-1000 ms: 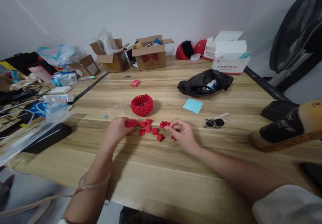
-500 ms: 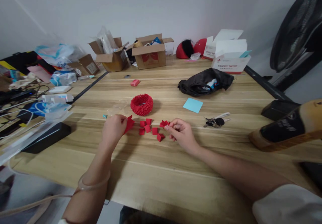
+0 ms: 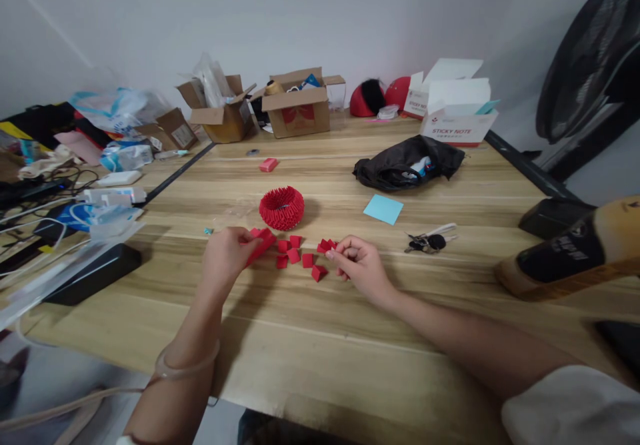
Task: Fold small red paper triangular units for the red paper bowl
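My left hand (image 3: 226, 257) is closed on a red stack of folded paper pieces (image 3: 261, 245), its fingers partly hiding it. My right hand (image 3: 357, 263) pinches with thumb and forefinger at a small group of red folded paper pieces (image 3: 326, 245); the fingertips cover part of what they grip. Between both hands, several loose red folded pieces (image 3: 294, 255) lie scattered on the wooden table (image 3: 320, 338). Just behind them sits a round, hollow red bowl (image 3: 281, 209) built from interlocked folded paper pieces.
A light blue sticky note (image 3: 383, 209), keys (image 3: 431, 240) and a black bag (image 3: 410, 163) lie to the right. Farther back are a pink block (image 3: 269, 165) and cardboard boxes (image 3: 299, 115). A bottle (image 3: 565, 251) is at right; a black case (image 3: 95, 273) at left.
The red stack at my left hand has tipped lower and now reaches farther right, close to the loose pieces. My right hand has hardly moved.
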Tool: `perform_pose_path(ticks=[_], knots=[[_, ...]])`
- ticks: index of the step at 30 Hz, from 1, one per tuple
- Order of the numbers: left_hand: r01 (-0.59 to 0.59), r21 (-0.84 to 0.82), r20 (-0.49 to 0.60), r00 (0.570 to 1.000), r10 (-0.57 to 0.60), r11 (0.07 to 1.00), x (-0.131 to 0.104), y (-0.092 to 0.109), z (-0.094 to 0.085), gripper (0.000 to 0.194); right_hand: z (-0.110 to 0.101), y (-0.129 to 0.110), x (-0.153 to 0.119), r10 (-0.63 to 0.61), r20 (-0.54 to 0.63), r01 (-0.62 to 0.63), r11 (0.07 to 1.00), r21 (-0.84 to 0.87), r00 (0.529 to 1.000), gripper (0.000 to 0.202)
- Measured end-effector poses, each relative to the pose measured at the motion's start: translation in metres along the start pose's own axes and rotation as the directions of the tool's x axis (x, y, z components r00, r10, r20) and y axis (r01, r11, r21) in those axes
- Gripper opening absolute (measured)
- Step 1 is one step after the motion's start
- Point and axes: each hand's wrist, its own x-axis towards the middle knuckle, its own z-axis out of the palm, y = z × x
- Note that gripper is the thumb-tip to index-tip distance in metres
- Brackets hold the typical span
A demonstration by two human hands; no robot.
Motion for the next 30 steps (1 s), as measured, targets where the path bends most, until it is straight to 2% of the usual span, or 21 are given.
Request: perform_pose_path(ticks=[2, 3, 6, 8, 10, 13, 15, 19, 22, 27, 30], knots=[[-0.005, -0.091, -0.188, 0.982, -0.012, 0.996, -0.003, 0.003, -0.001, 0.024, 0.0, 0.0, 0.0, -0.001, 0.001, 0.001, 1.0, -0.001, 1.0, 0.029], [-0.039, -0.148, -0.29, 0.957, -0.006, 0.988, -0.005, 0.004, -0.001, 0.022, 0.001, -0.001, 0.0, 0.001, 0.001, -0.001, 1.0, -0.002, 1.0, 0.029], [-0.26, -0.253, -0.534, 0.841, 0.09, 0.932, -0.014, 0.012, 0.004, 0.018, 0.002, -0.003, -0.001, 0.007, 0.01, -0.007, 1.0, 0.0, 1.0, 0.029], [-0.416, -0.275, -0.6, 0.779, 0.184, 0.867, -0.024, 0.02, 0.01, 0.016, 0.004, -0.005, -0.003, -0.002, 0.037, 0.002, 1.0, -0.012, 0.999, 0.026], [-0.526, -0.287, -0.599, 0.751, 0.279, 0.8, -0.036, 0.03, 0.016, 0.011, 0.006, -0.005, -0.005, -0.015, 0.07, 0.017, 0.999, -0.036, 0.997, 0.021], [-0.668, -0.333, -0.523, 0.718, 0.46, 0.666, -0.054, 0.045, 0.026, 0.004, 0.007, -0.004, -0.007, -0.025, 0.109, 0.03, 0.998, -0.051, 0.994, 0.023], [-0.689, -0.397, -0.463, 0.72, 0.516, 0.606, -0.061, 0.051, 0.032, 0.003, 0.007, -0.003, -0.008, -0.045, 0.141, 0.052, 0.998, -0.047, 0.989, 0.026], [-0.654, -0.516, -0.381, 0.754, 0.535, 0.553, -0.064, 0.053, 0.04, 0.005, 0.006, -0.003, -0.007, -0.09, 0.166, 0.1, 0.994, -0.05, 0.982, 0.027], [-0.62, -0.567, -0.352, 0.777, 0.521, 0.541, -0.063, 0.052, 0.04, 0.007, 0.006, -0.005, -0.005, -0.105, 0.159, 0.111, 0.993, -0.03, 0.982, 0.025], [-0.595, -0.622, -0.292, 0.78, 0.553, 0.51, -0.063, 0.055, 0.038, 0.01, 0.005, -0.004, -0.003, -0.149, 0.183, 0.152, 0.988, -0.005, 0.972, 0.02], [-0.603, -0.596, -0.315, 0.783, 0.537, 0.53, -0.061, 0.054, 0.041, 0.008, 0.003, -0.003, -0.003, -0.135, 0.168, 0.144, 0.989, -0.042, 0.977, 0.019]])
